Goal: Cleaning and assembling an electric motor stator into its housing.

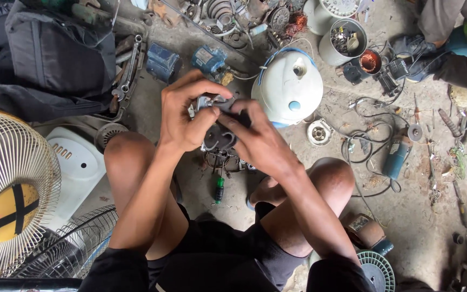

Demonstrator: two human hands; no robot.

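Both hands are gripping a small dark motor part (218,127) above the knees. Left hand (182,116) is pinching its top; right hand (258,138) is cupping it, best kept steady.

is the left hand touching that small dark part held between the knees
Touching. The head view shows the left hand with fingers wrapped over the small dark part, and the right hand gripping its other side.

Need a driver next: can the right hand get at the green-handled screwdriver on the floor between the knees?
Probably yes, once freed. The right hand and left hand both grip the small dark motor part; the green-handled screwdriver lies just below them, nothing covering it.
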